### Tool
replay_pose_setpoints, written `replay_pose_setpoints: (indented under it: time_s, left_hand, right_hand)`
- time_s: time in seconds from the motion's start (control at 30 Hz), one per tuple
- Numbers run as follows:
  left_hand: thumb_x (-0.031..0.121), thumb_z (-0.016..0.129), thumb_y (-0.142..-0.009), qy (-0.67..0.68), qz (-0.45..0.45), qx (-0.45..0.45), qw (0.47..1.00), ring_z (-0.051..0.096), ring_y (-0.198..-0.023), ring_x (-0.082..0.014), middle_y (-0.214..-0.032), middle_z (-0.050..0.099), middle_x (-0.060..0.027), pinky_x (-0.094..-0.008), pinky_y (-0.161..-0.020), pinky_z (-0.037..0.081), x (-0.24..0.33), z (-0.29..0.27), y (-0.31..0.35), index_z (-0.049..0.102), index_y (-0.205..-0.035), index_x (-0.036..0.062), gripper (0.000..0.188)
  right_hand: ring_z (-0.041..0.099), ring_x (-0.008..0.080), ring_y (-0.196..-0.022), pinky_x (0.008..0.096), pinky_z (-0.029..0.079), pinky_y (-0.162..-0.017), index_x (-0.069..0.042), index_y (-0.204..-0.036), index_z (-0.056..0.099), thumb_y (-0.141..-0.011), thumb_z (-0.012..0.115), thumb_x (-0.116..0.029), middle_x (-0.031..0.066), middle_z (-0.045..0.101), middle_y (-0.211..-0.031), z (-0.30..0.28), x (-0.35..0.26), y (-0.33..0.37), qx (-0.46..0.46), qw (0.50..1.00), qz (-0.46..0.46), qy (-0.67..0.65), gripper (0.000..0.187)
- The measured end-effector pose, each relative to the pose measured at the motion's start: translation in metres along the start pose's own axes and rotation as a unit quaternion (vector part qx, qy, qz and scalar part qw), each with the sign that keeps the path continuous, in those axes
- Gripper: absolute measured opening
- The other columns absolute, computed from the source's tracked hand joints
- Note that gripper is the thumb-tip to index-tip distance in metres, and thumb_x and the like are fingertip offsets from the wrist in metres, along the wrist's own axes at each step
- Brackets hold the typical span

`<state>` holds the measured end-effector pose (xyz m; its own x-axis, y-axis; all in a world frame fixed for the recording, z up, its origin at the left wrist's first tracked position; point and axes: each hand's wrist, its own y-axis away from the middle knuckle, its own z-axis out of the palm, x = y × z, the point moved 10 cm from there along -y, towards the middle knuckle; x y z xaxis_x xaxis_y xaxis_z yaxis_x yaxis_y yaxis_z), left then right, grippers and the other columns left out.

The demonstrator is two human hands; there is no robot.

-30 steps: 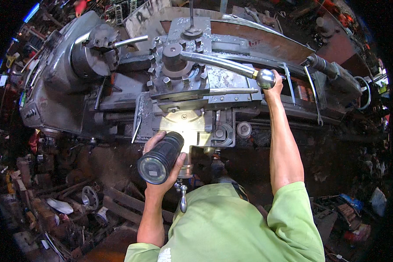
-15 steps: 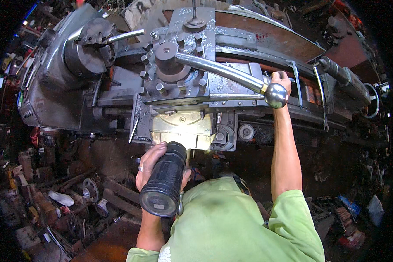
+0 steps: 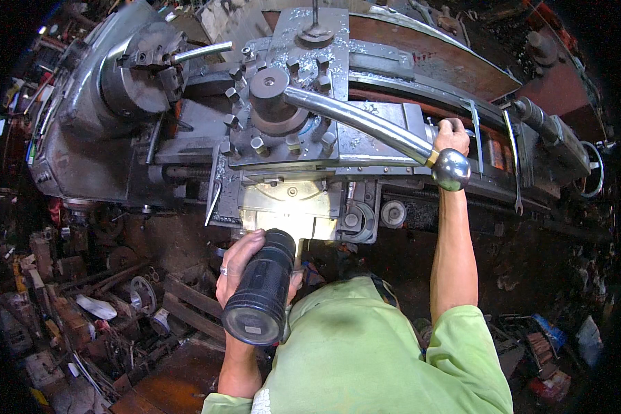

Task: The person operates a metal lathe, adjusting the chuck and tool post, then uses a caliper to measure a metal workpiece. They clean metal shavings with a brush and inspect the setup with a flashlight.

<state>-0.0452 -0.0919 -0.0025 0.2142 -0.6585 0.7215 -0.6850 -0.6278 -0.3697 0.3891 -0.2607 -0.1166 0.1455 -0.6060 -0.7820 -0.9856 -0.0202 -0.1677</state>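
Presently, we find the left hand (image 3: 230, 270) gripping a black flashlight (image 3: 257, 291), fingers wrapped along one side and the thumb showing on the other. We place the flashlight just in front of the green shirt (image 3: 386, 352), its lamp end toward the lathe, where a flat metal plate (image 3: 291, 201) is brightly lit. We record the right hand (image 3: 452, 135) at the end of the slide (image 3: 383, 124), fingers curled round a small crank that they mostly hide. A long lever (image 3: 366, 119) runs from the tool post (image 3: 269, 88) to a polished ball (image 3: 451, 170), which overlaps the right wrist in view; we cannot tell whether they touch. We note the chuck (image 3: 132, 81) at left, and a wrench (image 3: 512, 155) lying beyond the right hand.
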Motion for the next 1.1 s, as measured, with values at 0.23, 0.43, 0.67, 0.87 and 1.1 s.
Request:
replay_pose_setpoints:
  time_s: [0.23, 0.43, 0.67, 0.87, 1.1]
  left_hand:
    - [0.028, 0.086, -0.074, -0.005, -0.005, -0.001, 1.0, 0.061, -0.116, -0.0327, -0.123, 0.061, -0.021, -0.0438, -0.103, 0.047, -0.0021, -0.0004, 0.0013, 0.052, -0.127, 0.0003, 0.068]
    - [0.028, 0.086, -0.074, 0.0, -0.015, 0.007, 1.0, 0.06, -0.117, -0.0324, -0.124, 0.061, -0.0202, -0.0441, -0.104, 0.046, -0.0049, -0.0019, 0.0016, 0.053, -0.128, 0.0009, 0.069]
    - [0.027, 0.087, -0.072, 0.002, -0.015, 0.005, 1.0, 0.059, -0.118, -0.0323, -0.125, 0.06, -0.0198, -0.0442, -0.105, 0.045, -0.005, -0.0016, 0.0005, 0.053, -0.128, 0.0006, 0.07]
    - [0.026, 0.087, -0.073, 0.002, -0.015, -0.001, 1.0, 0.059, -0.118, -0.0326, -0.125, 0.06, -0.02, -0.0442, -0.104, 0.045, -0.0056, -0.0003, 0.0003, 0.053, -0.128, 0.0, 0.07]
    - [0.023, 0.086, -0.073, 0.004, -0.007, -0.004, 1.0, 0.058, -0.119, -0.0324, -0.126, 0.059, -0.0202, -0.044, -0.105, 0.044, -0.0039, 0.0023, 0.0005, 0.053, -0.128, -0.0002, 0.068]
  right_hand:
    - [0.068, 0.0375, -0.097, 0.044, 0.051, -0.086, -0.007, -0.102, 0.071, -0.086, 0.055, -0.03, 0.0193, 0.073, -0.098, 0.0002, -0.0006, 0.0005, -0.008, 1.0, 0.003, 0.005, 0.033]
    - [0.069, 0.0369, -0.097, 0.0443, 0.05, -0.086, -0.006, -0.102, 0.071, -0.087, 0.055, -0.03, 0.0184, 0.073, -0.097, -0.0003, -0.0017, 0.0011, -0.009, 1.0, 0.002, 0.004, 0.032]
    - [0.069, 0.038, -0.097, 0.0447, 0.05, -0.086, -0.005, -0.101, 0.071, -0.086, 0.055, -0.03, 0.0194, 0.073, -0.097, 0.0013, 0.0015, 0.0003, -0.011, 1.0, 0.006, -0.01, 0.033]
    - [0.069, 0.0379, -0.095, 0.0444, 0.051, -0.085, -0.005, -0.1, 0.071, -0.086, 0.056, -0.03, 0.0199, 0.073, -0.095, 0.0, -0.0001, 0.0001, 0.004, 1.0, -0.01, -0.012, 0.032]
    - [0.069, 0.0364, -0.092, 0.0434, 0.051, -0.083, -0.005, -0.098, 0.071, -0.087, 0.056, -0.028, 0.0189, 0.072, -0.093, -0.0003, -0.0025, 0.0019, 0.0, 1.0, -0.017, -0.017, 0.03]
